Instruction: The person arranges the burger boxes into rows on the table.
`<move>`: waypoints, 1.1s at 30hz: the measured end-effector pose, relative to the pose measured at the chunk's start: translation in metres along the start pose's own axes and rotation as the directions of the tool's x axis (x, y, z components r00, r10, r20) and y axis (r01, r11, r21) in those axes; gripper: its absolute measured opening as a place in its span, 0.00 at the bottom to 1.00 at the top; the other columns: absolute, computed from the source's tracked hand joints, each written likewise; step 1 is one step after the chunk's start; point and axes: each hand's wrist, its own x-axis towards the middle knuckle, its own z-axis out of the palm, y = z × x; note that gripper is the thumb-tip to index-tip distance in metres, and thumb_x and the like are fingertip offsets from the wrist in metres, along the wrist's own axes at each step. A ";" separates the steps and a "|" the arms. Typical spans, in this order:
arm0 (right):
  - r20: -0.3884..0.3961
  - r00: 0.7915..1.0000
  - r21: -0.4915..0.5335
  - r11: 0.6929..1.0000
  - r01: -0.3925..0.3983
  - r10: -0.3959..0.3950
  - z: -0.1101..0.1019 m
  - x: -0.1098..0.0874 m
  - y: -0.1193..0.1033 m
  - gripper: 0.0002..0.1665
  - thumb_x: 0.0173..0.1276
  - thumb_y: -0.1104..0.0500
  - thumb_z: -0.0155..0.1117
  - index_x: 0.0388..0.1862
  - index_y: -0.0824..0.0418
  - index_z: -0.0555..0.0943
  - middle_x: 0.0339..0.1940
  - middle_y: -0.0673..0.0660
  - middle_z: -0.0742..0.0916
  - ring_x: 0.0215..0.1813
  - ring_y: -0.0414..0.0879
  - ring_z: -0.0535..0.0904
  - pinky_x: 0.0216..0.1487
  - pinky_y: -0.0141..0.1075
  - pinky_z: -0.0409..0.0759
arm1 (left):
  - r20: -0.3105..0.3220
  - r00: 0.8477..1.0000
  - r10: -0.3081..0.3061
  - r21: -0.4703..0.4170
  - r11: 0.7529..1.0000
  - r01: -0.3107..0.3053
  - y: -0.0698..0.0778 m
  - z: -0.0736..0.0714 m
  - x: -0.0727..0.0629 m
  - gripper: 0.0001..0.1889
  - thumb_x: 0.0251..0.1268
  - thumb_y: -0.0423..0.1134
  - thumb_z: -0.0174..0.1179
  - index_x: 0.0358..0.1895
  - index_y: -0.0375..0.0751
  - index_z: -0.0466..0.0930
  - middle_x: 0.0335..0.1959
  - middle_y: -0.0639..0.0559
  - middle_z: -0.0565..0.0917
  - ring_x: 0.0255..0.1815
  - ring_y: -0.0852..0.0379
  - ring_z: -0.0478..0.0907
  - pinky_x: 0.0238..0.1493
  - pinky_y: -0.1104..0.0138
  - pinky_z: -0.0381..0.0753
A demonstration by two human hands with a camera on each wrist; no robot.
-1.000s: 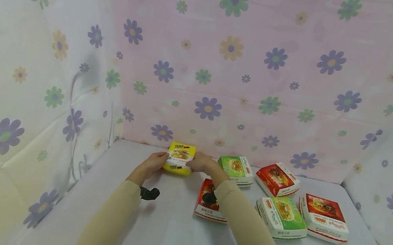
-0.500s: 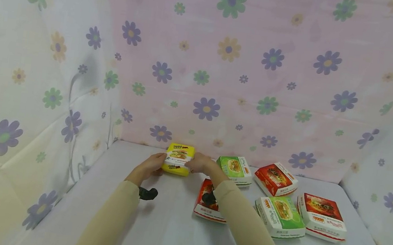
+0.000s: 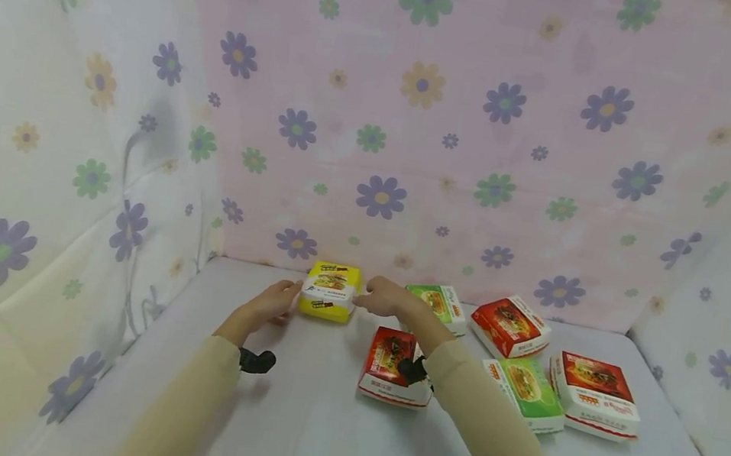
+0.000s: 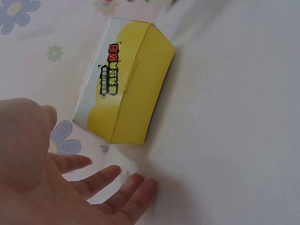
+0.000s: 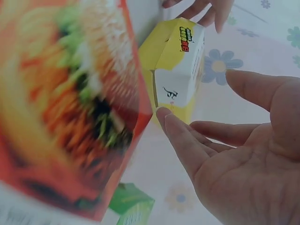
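A yellow-and-white burger box (image 3: 329, 291) sits upright on the table near the back wall in the head view. To its left is my left hand (image 3: 264, 303), fingers extended; the left wrist view shows a gap between these fingers (image 4: 133, 197) and the yellow box (image 4: 126, 84). On the other side my right hand (image 3: 391, 298) holds nothing, its thumb spread from its fingers in the right wrist view. Its fingertips (image 5: 164, 115) overlap the yellow box (image 5: 176, 70) there; whether they touch it I cannot tell.
A red burger box (image 3: 391, 366) stands beside my right forearm. Farther right are a green box (image 3: 441, 305) and a red box (image 3: 509, 325) at the back, with another green box (image 3: 530, 388) and a red one (image 3: 593, 393) nearer. Flowered cloth walls (image 3: 440, 184) enclose the table.
Both hands have let go of the yellow box and drawn apart from its sides, the left hand leftward, the right hand slightly rightward. The yellow box stays where it was.
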 end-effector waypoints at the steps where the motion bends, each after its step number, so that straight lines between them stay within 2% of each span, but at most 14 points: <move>1: 0.003 1.000 -0.010 1.000 0.006 -0.006 -0.002 -0.003 0.002 0.34 0.79 0.49 0.56 0.71 0.72 0.70 0.69 0.66 0.77 0.69 0.58 0.74 0.69 0.50 0.73 | 0.003 1.000 -0.001 0.014 1.000 0.001 0.000 -0.001 -0.001 0.37 0.84 0.59 0.37 0.81 0.35 0.48 0.76 0.32 0.61 0.62 0.40 0.73 0.62 0.50 0.77; 5: 0.011 1.000 0.042 0.999 0.003 -0.003 -0.007 -0.018 0.010 0.34 0.80 0.48 0.56 0.75 0.67 0.68 0.74 0.65 0.73 0.73 0.59 0.70 0.71 0.52 0.72 | 0.031 0.999 0.016 0.066 0.998 -0.018 0.003 -0.005 -0.009 0.37 0.83 0.60 0.38 0.81 0.36 0.50 0.78 0.31 0.59 0.65 0.37 0.72 0.62 0.50 0.78; 8: 0.011 1.000 0.096 0.995 0.016 -0.018 -0.011 -0.032 0.016 0.33 0.80 0.49 0.57 0.74 0.66 0.68 0.71 0.65 0.76 0.69 0.59 0.74 0.67 0.52 0.76 | 0.052 0.998 0.042 0.088 0.995 -0.047 0.005 -0.006 -0.015 0.37 0.83 0.60 0.39 0.80 0.37 0.52 0.77 0.31 0.61 0.64 0.37 0.72 0.60 0.51 0.79; 12: -0.014 0.999 0.110 0.993 0.047 -0.046 -0.017 -0.048 0.027 0.30 0.79 0.50 0.58 0.72 0.65 0.71 0.67 0.65 0.79 0.65 0.58 0.77 0.63 0.51 0.79 | 0.070 0.995 0.074 0.110 0.991 -0.081 0.006 -0.008 -0.024 0.36 0.83 0.59 0.40 0.80 0.36 0.53 0.77 0.31 0.61 0.67 0.37 0.70 0.62 0.49 0.78; 16: -0.049 0.998 0.112 0.992 0.055 -0.050 -0.022 -0.061 0.044 0.28 0.78 0.50 0.59 0.71 0.63 0.72 0.66 0.64 0.80 0.66 0.58 0.76 0.65 0.53 0.77 | 0.066 0.993 0.094 0.137 0.985 -0.102 0.007 -0.009 -0.032 0.35 0.83 0.59 0.42 0.79 0.37 0.54 0.77 0.31 0.61 0.71 0.36 0.67 0.64 0.45 0.76; 20: -0.066 0.997 0.132 0.990 0.058 -0.050 -0.023 -0.074 0.058 0.29 0.78 0.51 0.60 0.71 0.64 0.72 0.65 0.64 0.80 0.67 0.59 0.75 0.65 0.55 0.76 | 0.065 0.990 0.122 0.147 0.981 -0.130 0.006 -0.007 -0.041 0.34 0.82 0.58 0.44 0.79 0.39 0.56 0.76 0.30 0.62 0.69 0.35 0.69 0.64 0.43 0.75; 23: -0.079 0.996 0.139 0.989 0.047 -0.036 -0.022 -0.082 0.065 0.30 0.78 0.50 0.60 0.72 0.64 0.72 0.65 0.62 0.81 0.67 0.58 0.75 0.64 0.55 0.78 | 0.059 0.988 0.141 0.143 0.979 -0.148 0.007 -0.004 -0.046 0.32 0.82 0.56 0.45 0.78 0.40 0.58 0.75 0.31 0.64 0.66 0.35 0.72 0.63 0.43 0.76; 28: -0.110 0.994 0.134 0.991 0.027 -0.012 -0.017 -0.094 0.073 0.30 0.78 0.49 0.60 0.71 0.63 0.73 0.65 0.62 0.81 0.66 0.58 0.76 0.61 0.55 0.79 | 0.052 0.986 0.158 0.140 0.976 -0.164 0.011 0.008 -0.055 0.32 0.81 0.56 0.48 0.78 0.43 0.59 0.73 0.34 0.67 0.66 0.38 0.71 0.61 0.45 0.76; 33: -0.145 0.989 0.094 0.995 -0.022 0.036 -0.013 -0.104 0.081 0.31 0.77 0.43 0.60 0.71 0.58 0.74 0.66 0.58 0.81 0.65 0.56 0.77 0.59 0.55 0.80 | 0.059 0.983 0.176 0.119 0.976 -0.182 0.013 0.024 -0.060 0.32 0.80 0.55 0.51 0.78 0.44 0.61 0.72 0.37 0.69 0.65 0.39 0.72 0.59 0.47 0.78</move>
